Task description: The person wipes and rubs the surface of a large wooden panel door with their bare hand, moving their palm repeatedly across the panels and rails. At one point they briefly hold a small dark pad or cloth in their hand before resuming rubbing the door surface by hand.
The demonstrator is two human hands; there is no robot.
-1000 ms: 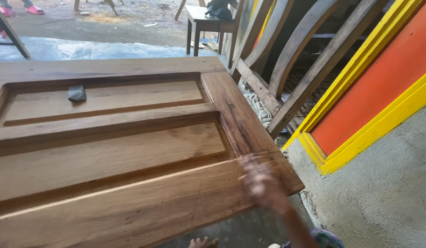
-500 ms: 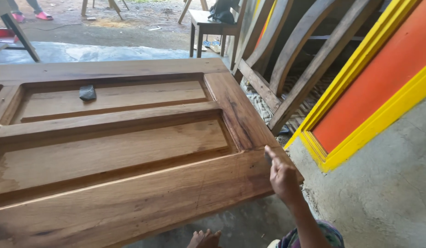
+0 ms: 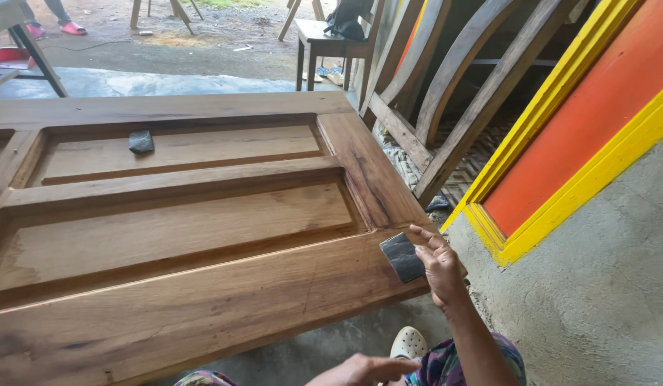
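A large panelled wooden door [image 3: 203, 300] lies flat in front of me. My right hand [image 3: 440, 264] is at its near right corner, holding a dark grey piece of sandpaper [image 3: 403, 256] against the wood. My left hand [image 3: 361, 370] hovers low at the bottom edge of the view, below the door's edge, fingers loosely extended and empty. A second dark folded piece of sandpaper [image 3: 140, 141] rests in the door's upper recessed panel, far from both hands.
Curved wooden frame pieces [image 3: 453, 93] lean against an orange wall with yellow trim [image 3: 582, 143] on the right. A small wooden table [image 3: 324, 39] stands behind the door. Another person's feet in pink sandals [image 3: 56, 25] show at top left. My foot wears a white clog [image 3: 409, 343].
My right hand has slowed from a blurred sweep near the door's corner and now holds the sandpaper still and plainly visible there. My left hand has come into view at the bottom.
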